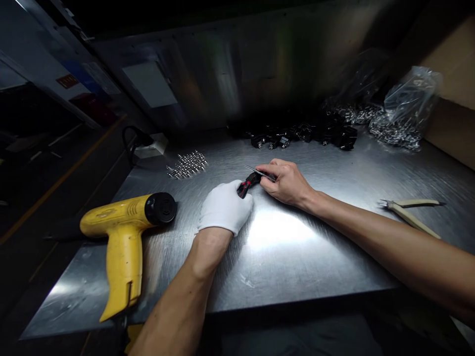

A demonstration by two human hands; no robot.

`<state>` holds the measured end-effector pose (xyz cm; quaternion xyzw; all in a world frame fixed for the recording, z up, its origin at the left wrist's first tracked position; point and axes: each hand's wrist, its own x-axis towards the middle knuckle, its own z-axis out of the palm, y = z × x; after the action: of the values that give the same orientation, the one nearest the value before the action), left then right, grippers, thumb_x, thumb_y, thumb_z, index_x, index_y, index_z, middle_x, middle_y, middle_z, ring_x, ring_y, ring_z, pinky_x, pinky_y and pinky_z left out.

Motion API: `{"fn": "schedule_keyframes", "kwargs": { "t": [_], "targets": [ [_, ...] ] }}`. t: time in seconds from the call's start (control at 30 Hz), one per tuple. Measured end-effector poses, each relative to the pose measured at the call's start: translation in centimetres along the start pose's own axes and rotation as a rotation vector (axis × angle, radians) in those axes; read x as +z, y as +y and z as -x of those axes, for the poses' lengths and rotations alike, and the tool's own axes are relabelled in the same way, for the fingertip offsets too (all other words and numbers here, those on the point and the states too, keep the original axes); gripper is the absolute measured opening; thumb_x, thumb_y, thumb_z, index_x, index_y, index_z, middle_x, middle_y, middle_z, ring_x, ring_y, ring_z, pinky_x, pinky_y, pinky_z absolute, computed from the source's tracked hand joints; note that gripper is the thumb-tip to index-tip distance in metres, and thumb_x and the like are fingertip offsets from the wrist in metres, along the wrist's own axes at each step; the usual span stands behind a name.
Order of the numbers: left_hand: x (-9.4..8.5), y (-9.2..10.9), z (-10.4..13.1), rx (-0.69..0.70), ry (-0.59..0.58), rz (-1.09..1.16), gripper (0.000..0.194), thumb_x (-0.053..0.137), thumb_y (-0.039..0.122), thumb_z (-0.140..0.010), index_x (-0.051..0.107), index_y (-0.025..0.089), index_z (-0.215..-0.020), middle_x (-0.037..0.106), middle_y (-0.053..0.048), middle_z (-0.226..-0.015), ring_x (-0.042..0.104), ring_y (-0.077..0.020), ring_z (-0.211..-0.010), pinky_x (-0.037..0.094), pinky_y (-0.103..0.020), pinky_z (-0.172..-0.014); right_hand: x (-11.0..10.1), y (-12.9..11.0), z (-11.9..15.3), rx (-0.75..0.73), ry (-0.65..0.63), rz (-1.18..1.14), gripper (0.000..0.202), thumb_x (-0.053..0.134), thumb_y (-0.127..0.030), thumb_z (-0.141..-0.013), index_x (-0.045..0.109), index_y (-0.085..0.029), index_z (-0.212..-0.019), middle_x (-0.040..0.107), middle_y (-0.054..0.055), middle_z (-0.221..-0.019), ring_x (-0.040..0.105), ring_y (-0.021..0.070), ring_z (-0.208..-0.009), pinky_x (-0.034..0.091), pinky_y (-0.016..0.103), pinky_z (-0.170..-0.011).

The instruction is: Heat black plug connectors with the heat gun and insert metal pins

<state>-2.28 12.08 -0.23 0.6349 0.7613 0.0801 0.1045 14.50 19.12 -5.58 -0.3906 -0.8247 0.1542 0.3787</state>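
1. The gloved left hand [225,205] had its fingers curled closed around a black-and-red part [253,179], which stuck out past the thumb side toward the other hand.
2. The bare right hand [285,180] pinched a thin metal tool [255,171] between thumb and fingers, its tip pointing left.
3. The part's black end lay just beside the right fingertips; I could not tell whether they touched it.
4. Small metal pins [188,164] lay beyond the glove.
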Motion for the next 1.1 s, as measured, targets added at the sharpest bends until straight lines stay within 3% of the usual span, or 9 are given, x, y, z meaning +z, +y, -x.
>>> {"fn": "schedule_keyframes", "kwargs": {
  "t": [0.23, 0.43, 0.57, 0.63, 0.73, 0.8, 0.9, 1.0, 1.1],
  "targets": [
    [0.4, -0.5, -0.3, -0.054, 0.101, 0.138, 0.017, 0.058, 0.03, -0.078, 0.071, 0.023, -0.086, 0.075, -0.009, -0.085, 0.066, -0.0269, -0.079, 0.037, -0.033, -0.067, -1.1, -0.6, -0.8, 0.047, -0.02, 0.076, 0.032, 0.064, -0.032, -0.097, 0.064, -0.018, -0.126, 0.07, 0.006, -0.109, 0.067, 0.0186, -0.093, 0.057, 0.039, -0.085],
    [-0.9, -0.5, 1.0, -0.12, 0.229, 0.32, 0.01, 0.054, 0.022, -0.08, 0.064, 0.021, -0.078, 0.065, -0.001, -0.068, 0.058, -0.0171, -0.065, 0.037, -0.027, -0.062, -2.4, 0.6, -0.5, 0.205, -0.085, 0.225, 0.026, 0.062, -0.038, -0.099, 0.067, -0.016, -0.112, 0.069, 0.006, -0.108, 0.068, 0.0187, -0.092, 0.058, 0.04, -0.083],
    [-1.8, -2.6, 6.4, -0.159, 0.318, 0.416, 0.012, 0.052, 0.018, -0.082, 0.064, 0.02, -0.082, 0.063, 0.002, -0.069, 0.058, -0.0135, -0.066, 0.042, -0.023, -0.061, -2.4, 1.5, 0.0, 0.219, -0.194, 0.284, 0.023, 0.064, -0.038, -0.097, 0.068, -0.016, -0.097, 0.069, 0.004, -0.096, 0.066, 0.0183, -0.088, 0.056, 0.04, -0.083],
    [-2.2, -5.0, 10.4, -0.182, 0.388, 0.487, 0.013, 0.053, 0.019, -0.084, 0.065, 0.02, -0.087, 0.066, 0.0, -0.074, 0.061, -0.0148, -0.071, 0.046, -0.023, -0.065, -2.4, 1.6, 0.2, 0.194, -0.206, 0.287, 0.021, 0.062, -0.035, -0.096, 0.068, -0.016, -0.088, 0.068, 0.007, -0.093, 0.064, 0.0243, -0.096, 0.053, 0.042, -0.083],
    [-2.7, -10.1, 16.0, -0.248, 0.625, 0.736, 0.013, 0.06, 0.03, -0.086, 0.067, 0.019, -0.088, 0.068, -0.003, -0.08, 0.063, -0.0174, -0.075, 0.049, -0.026, -0.068, -2.8, 0.6, 0.3, 0.158, -0.204, 0.235, 0.027, 0.052, -0.037, -0.095, 0.073, -0.019, -0.091, 0.071, 0.015, -0.104, 0.062, 0.0354, -0.104, 0.047, 0.045, -0.077],
    [-2.8, -13.7, 18.3, -0.34, 0.751, 0.931, 0.021, 0.065, 0.037, -0.083, 0.067, 0.019, -0.094, 0.062, 0.001, -0.07, 0.057, -0.0147, -0.06, 0.046, -0.026, -0.058, -2.6, -1.4, 0.5, 0.139, -0.248, 0.148, 0.035, 0.047, -0.044, -0.096, 0.074, -0.022, -0.094, 0.074, 0.014, -0.104, 0.066, 0.0342, -0.096, 0.046, 0.044, -0.074],
    [-2.5, -17.9, 19.2, -0.441, 0.891, 1.203, 0.031, 0.071, 0.043, -0.076, 0.062, 0.02, -0.095, 0.054, 0.006, -0.061, 0.05, -0.0108, -0.05, 0.043, -0.023, -0.05, -0.3, -7.2, 0.6, 0.08, -0.424, -0.047, 0.041, 0.045, -0.052, -0.098, 0.074, -0.024, -0.089, 0.077, 0.007, -0.09, 0.069, 0.0272, -0.083, 0.049, 0.037, -0.075],
    [-1.5, -19.9, 18.1, -0.462, 0.982, 1.285, 0.038, 0.067, 0.054, -0.078, 0.058, 0.021, -0.096, 0.051, 0.008, -0.063, 0.051, -0.01, -0.05, 0.047, -0.024, -0.052, 4.8, -14.8, 0.7, 0.046, -0.611, -0.215, 0.047, 0.042, -0.057, -0.102, 0.072, -0.022, -0.091, 0.075, 0.004, -0.083, 0.07, 0.0203, -0.075, 0.052, 0.032, -0.071],
    [0.0, -20.6, 17.0, -0.445, 1.037, 1.306, 0.044, 0.063, 0.06, -0.08, 0.057, 0.021, -0.1, 0.05, 0.006, -0.064, 0.054, -0.011, -0.054, 0.048, -0.024, -0.054, 10.7, -21.4, 0.2, 0.134, -0.71, -0.227, 0.046, 0.049, -0.057, -0.102, 0.069, -0.016, -0.097, 0.071, 0.002, -0.083, 0.067, 0.0149, -0.069, 0.056, 0.033, -0.07]
  ]
}}
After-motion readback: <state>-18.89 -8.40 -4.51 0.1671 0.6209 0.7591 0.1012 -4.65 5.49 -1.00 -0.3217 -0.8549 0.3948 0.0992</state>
